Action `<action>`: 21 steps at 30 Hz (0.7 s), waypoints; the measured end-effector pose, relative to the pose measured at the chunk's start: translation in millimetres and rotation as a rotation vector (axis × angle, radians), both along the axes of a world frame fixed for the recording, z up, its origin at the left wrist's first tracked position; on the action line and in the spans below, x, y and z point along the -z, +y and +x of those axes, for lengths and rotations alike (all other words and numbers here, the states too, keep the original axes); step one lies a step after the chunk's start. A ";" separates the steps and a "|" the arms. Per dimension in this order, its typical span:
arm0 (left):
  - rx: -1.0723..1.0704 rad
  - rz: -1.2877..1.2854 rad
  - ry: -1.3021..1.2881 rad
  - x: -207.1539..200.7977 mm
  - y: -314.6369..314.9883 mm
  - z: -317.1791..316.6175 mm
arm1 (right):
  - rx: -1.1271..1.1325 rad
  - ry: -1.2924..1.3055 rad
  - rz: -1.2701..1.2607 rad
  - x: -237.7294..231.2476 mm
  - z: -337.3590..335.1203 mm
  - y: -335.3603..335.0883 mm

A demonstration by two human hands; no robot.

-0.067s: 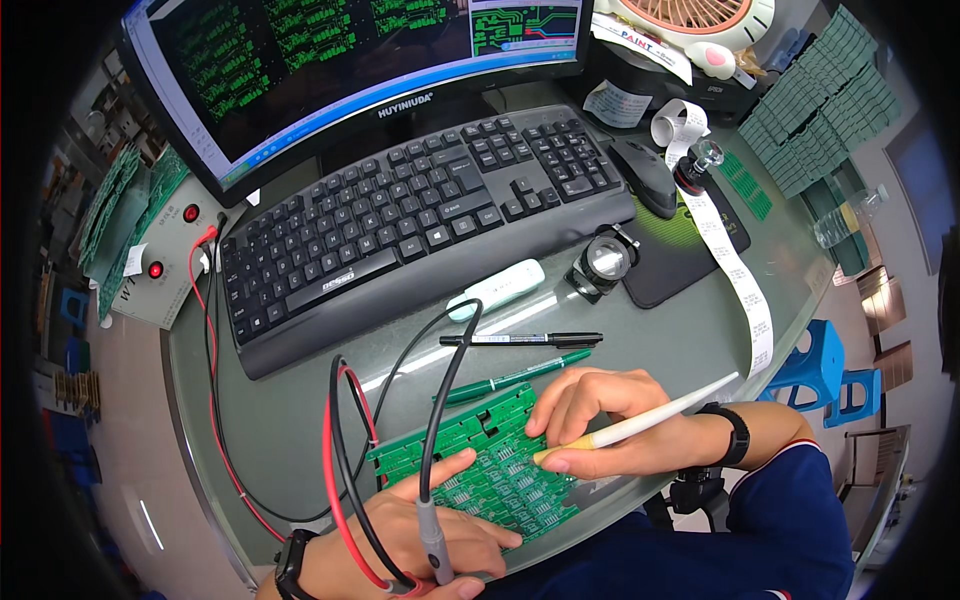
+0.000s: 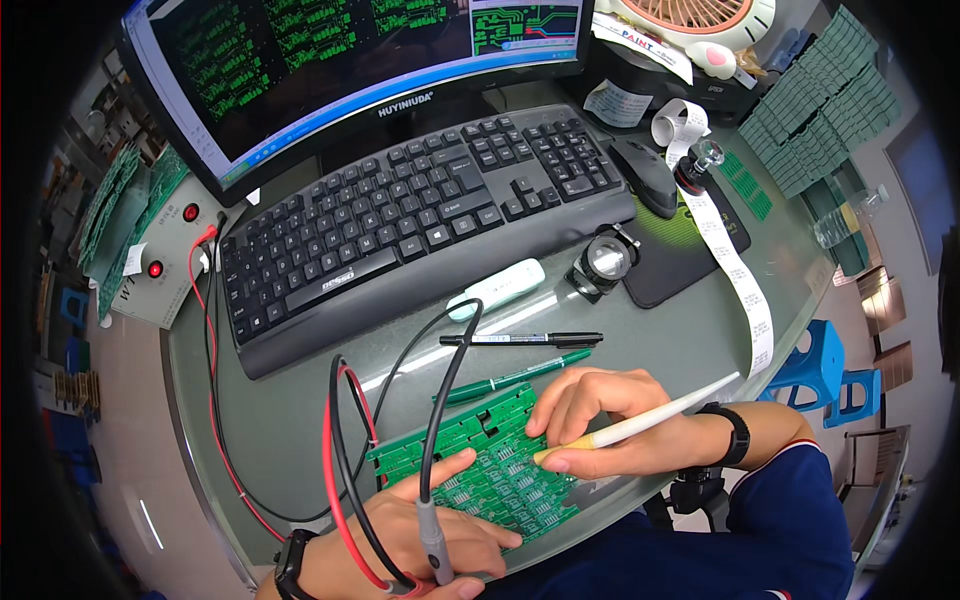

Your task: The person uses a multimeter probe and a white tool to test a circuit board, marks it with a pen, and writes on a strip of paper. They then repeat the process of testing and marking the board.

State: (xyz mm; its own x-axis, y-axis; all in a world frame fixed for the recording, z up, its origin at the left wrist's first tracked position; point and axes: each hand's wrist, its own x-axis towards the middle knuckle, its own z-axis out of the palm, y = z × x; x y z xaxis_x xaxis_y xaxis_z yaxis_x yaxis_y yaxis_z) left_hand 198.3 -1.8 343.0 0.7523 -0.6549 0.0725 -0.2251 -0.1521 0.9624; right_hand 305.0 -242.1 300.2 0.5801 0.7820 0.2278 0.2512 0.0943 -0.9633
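A green circuit board panel lies near the desk's front edge under both hands. My left hand rests over its lower left part, index finger stretched onto it and other fingertips at the near edge. In that hand sits a grey-handled test probe on a black cable, with a red cable looping beside it; the probe's lower end is hidden. My right hand is closed round a white tapered stick with a yellowish end at the board. Its curled fingers touch the board's right side.
Beyond the board lie a green pen, a black marker and a pale green marker. Behind them are a keyboard, a loupe, a mouse and a paper strip. A tester box stands at left.
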 end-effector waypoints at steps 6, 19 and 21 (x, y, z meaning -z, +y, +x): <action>0.003 0.005 0.005 -0.6 -0.7 -0.7 | 0.003 -0.011 0.009 0.2 -0.1 0.8; 0.047 0.059 0.002 6.1 2.7 0.2 | -0.006 -0.021 0.000 -1.4 0.7 1.0; 0.047 0.056 0.000 6.1 2.5 0.3 | -0.003 -0.034 0.002 -2.2 0.5 1.2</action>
State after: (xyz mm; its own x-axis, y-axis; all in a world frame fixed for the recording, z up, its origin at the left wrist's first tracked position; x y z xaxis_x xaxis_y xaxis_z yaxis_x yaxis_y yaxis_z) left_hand 198.7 0.7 337.0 0.7206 -0.6925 0.0346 -0.2331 -0.1950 0.9527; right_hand 305.5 -240.9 302.4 0.5700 0.7831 0.2488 0.2832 0.0970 -0.9541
